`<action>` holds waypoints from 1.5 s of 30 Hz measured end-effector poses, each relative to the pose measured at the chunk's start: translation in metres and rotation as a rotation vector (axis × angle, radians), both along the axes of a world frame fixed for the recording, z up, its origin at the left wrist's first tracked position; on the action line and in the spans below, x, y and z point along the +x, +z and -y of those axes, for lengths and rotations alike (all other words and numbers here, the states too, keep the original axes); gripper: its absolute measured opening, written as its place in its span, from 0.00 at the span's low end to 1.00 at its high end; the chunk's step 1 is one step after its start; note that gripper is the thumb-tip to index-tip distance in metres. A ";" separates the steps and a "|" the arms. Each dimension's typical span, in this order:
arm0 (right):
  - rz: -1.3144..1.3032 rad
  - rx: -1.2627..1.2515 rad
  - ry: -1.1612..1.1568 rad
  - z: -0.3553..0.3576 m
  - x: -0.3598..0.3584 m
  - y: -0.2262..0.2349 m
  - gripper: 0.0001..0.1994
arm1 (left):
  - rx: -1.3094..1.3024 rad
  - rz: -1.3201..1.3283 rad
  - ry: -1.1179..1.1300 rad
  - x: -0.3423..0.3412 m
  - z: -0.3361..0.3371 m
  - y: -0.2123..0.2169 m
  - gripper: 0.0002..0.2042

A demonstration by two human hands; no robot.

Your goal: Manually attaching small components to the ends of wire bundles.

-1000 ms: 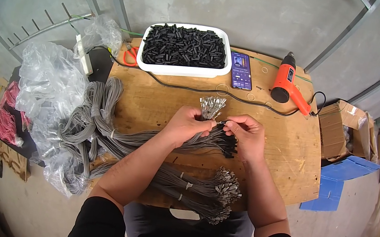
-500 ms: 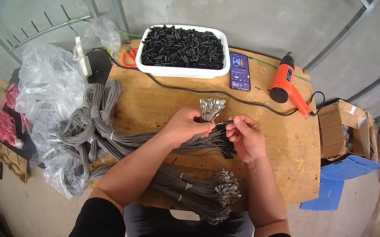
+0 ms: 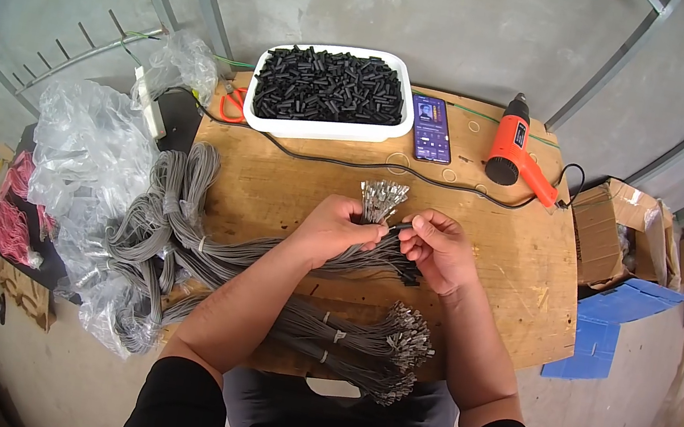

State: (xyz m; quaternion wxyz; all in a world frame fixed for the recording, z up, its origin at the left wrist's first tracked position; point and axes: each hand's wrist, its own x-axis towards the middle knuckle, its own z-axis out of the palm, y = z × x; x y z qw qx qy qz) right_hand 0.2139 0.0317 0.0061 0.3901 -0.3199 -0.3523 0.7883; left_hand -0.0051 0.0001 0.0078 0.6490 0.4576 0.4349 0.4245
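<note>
My left hand (image 3: 341,230) is closed around a bundle of grey cables, whose silver metal terminals (image 3: 382,200) fan out above the fist. Between the thumb and fingers of my right hand (image 3: 442,247) is a small black sleeve (image 3: 401,225), pinched just right of the left fingertips. Whether a wire sits inside the sleeve I cannot tell. Below my hands, grey cables (image 3: 255,249) run left across the table, and some end in black tips (image 3: 409,272). Nearer to me lie more tied cable bundles (image 3: 339,336) with silver terminals (image 3: 409,341) at their right ends.
A white tub (image 3: 328,132) full of black sleeves stands at the back, beside a phone (image 3: 433,129) and red-handled scissors (image 3: 234,103). An orange heat gun (image 3: 516,148) lies back right, its black cord (image 3: 324,159) crossing the table. Clear plastic bags (image 3: 91,144) cover the left side.
Both hands have shifted very slightly, and the black sleeve has come closer to my left fingertips. The terminals in my left hand have moved a little to the right.
</note>
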 end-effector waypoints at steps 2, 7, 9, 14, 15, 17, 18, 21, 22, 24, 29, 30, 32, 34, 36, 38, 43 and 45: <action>0.004 0.008 -0.007 0.000 0.000 -0.003 0.08 | 0.026 0.002 0.015 0.002 0.001 0.001 0.08; 0.001 0.021 0.026 0.001 -0.001 -0.005 0.08 | 0.032 -0.006 0.007 0.001 0.001 0.002 0.09; -0.014 0.005 0.030 0.001 -0.001 -0.004 0.08 | 0.030 -0.009 0.007 0.001 0.001 0.002 0.09; -0.049 -0.013 0.045 0.000 0.000 0.000 0.08 | 0.026 0.021 0.009 0.001 0.001 0.001 0.08; -0.049 -0.017 0.042 0.000 0.000 0.000 0.08 | 0.025 0.021 0.009 0.001 0.001 0.001 0.08; -0.049 -0.020 0.039 0.000 0.000 -0.001 0.08 | 0.028 0.014 0.003 0.002 0.001 0.002 0.08; -0.047 -0.016 0.042 0.000 -0.001 -0.001 0.08 | 0.028 0.013 0.003 0.001 0.001 0.002 0.08; -0.046 -0.009 0.048 0.000 0.000 -0.002 0.08 | 0.035 0.006 -0.004 0.001 0.000 0.000 0.08; -0.045 -0.007 0.052 0.000 0.000 -0.002 0.08 | 0.036 0.013 -0.004 0.001 0.000 0.000 0.08; -0.015 -0.006 0.033 0.002 -0.002 0.002 0.08 | 0.036 0.020 -0.003 0.001 0.000 -0.001 0.08; 0.147 0.147 -0.196 0.006 -0.005 0.009 0.05 | 0.046 -0.067 0.076 0.002 0.001 -0.005 0.08; 0.149 0.145 -0.196 0.004 -0.003 0.008 0.05 | 0.044 -0.065 0.075 0.003 0.001 -0.006 0.08; 0.132 0.290 -0.300 0.000 0.003 0.004 0.05 | 0.069 -0.072 0.065 0.003 -0.002 -0.008 0.08; 0.155 0.296 -0.315 0.000 0.004 0.003 0.03 | 0.060 -0.032 0.057 0.002 -0.002 -0.010 0.08; 0.263 0.466 -0.360 0.001 0.003 0.005 0.01 | 0.064 0.017 0.052 0.002 -0.003 -0.010 0.09; 0.335 0.483 -0.253 0.008 0.008 0.014 0.02 | 0.045 0.034 0.050 0.003 -0.002 -0.007 0.08; 0.911 0.880 0.075 0.032 0.009 0.036 0.09 | 0.035 0.075 0.042 -0.002 -0.004 -0.008 0.07; 1.050 0.987 0.062 0.045 0.007 0.033 0.09 | 0.023 0.090 0.048 -0.001 -0.003 -0.008 0.07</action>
